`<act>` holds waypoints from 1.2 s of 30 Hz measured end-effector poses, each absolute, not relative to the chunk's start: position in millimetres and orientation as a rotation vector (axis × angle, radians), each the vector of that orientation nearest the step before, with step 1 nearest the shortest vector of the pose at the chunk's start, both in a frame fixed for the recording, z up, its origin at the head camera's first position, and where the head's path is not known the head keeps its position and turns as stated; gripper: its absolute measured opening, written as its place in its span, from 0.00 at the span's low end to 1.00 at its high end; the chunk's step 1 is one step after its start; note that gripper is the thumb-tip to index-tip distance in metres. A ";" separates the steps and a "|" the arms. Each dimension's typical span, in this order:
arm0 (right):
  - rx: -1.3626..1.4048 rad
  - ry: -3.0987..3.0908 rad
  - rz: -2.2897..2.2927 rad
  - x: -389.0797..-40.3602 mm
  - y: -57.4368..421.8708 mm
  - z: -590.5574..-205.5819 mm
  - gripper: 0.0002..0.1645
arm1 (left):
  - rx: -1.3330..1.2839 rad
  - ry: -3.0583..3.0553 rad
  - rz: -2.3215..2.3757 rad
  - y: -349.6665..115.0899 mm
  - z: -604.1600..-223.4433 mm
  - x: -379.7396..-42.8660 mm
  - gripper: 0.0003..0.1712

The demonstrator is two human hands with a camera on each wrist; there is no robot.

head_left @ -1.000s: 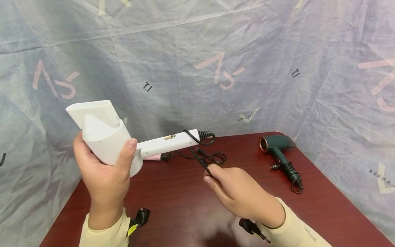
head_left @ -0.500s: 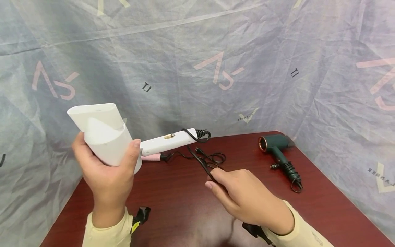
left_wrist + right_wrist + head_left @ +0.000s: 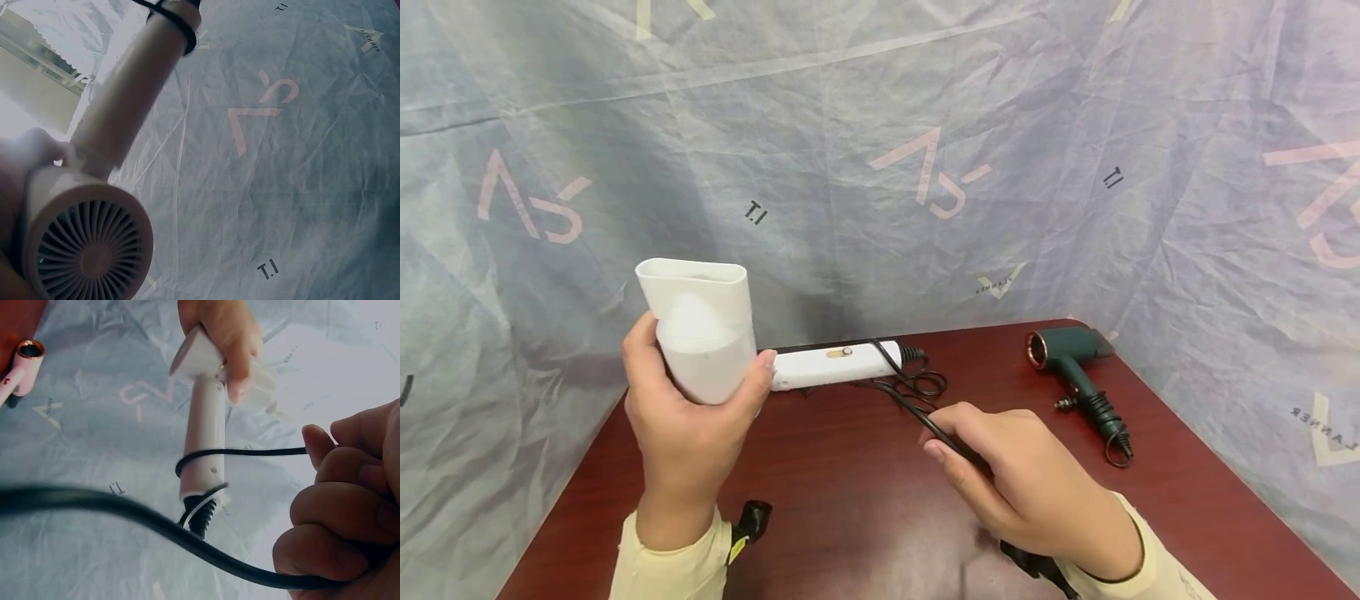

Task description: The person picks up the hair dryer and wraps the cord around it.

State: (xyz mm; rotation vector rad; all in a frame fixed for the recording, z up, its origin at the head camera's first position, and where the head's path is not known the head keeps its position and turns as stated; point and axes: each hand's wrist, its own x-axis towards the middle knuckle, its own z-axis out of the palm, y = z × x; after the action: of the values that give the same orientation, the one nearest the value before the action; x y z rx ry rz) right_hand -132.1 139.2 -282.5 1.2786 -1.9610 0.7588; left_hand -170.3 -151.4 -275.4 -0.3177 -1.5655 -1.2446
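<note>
My left hand (image 3: 692,433) grips a white hair dryer (image 3: 707,350) by its barrel, off the table. Its flat nozzle points up and its handle (image 3: 835,362) reaches to the right. In the left wrist view the round rear grille (image 3: 94,256) shows. A black cord (image 3: 917,408) loops round the handle near its ribbed end. My right hand (image 3: 1030,475) holds this cord, pinched between thumb and forefinger. The right wrist view shows its other fingers curled, with another stretch of cord (image 3: 206,550) running from the fist.
A dark green hair dryer (image 3: 1075,358), its cord wound on the handle, lies at the back right of the red-brown table (image 3: 842,517). A pink hair dryer (image 3: 26,365) shows in the right wrist view. Grey printed cloth (image 3: 820,167) stands behind the table.
The white hair dryer has moved right and turned so its nozzle points more upright, with the handle lower. My right hand has moved right and down with the cord. The pink handle is now hidden in the head view.
</note>
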 end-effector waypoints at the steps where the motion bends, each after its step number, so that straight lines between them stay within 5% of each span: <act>1: 1.282 -1.938 0.769 -132.6 139.7 -281.5 0.07 | -0.325 -1.585 -1.235 -151.1 -275.9 -170.2 0.48; 36: 1.121 -1.751 0.783 -155.5 156.5 -269.4 0.15 | -0.895 -1.554 -1.173 -148.7 -281.3 -173.6 0.45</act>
State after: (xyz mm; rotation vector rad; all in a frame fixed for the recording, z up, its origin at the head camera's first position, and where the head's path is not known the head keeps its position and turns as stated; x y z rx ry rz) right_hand -155.5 156.5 -269.4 1.1211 -1.7512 0.7829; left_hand -173.6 -148.7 -281.3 -0.8954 -1.5541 -1.1730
